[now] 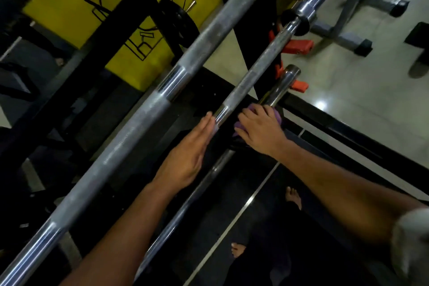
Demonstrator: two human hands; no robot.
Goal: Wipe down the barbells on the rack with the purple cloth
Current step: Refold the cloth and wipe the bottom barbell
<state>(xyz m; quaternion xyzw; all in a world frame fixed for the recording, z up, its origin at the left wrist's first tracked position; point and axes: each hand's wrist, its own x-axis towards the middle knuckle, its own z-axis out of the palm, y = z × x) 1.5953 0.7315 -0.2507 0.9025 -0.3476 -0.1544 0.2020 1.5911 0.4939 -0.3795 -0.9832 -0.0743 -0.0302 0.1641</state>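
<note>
The right hand (258, 129) curls its fingers over the purple cloth (277, 118), pressing it around a short chrome bar (279, 85). Just left of those fingers, the left hand (190, 148) lies flat, fingers straight and together, touching the middle barbell (253, 75). Beyond it runs a thicker barbell (130, 130).

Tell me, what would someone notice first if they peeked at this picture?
Probably the big silver bar slanting across the whole picture from bottom left to top right. Next, the two hands in the middle: the left hand lies flat with straight fingers against a thinner bar, and the right hand grips a purple cloth on a short shiny bar. The bright yellow sign at top left pops out too.
</note>
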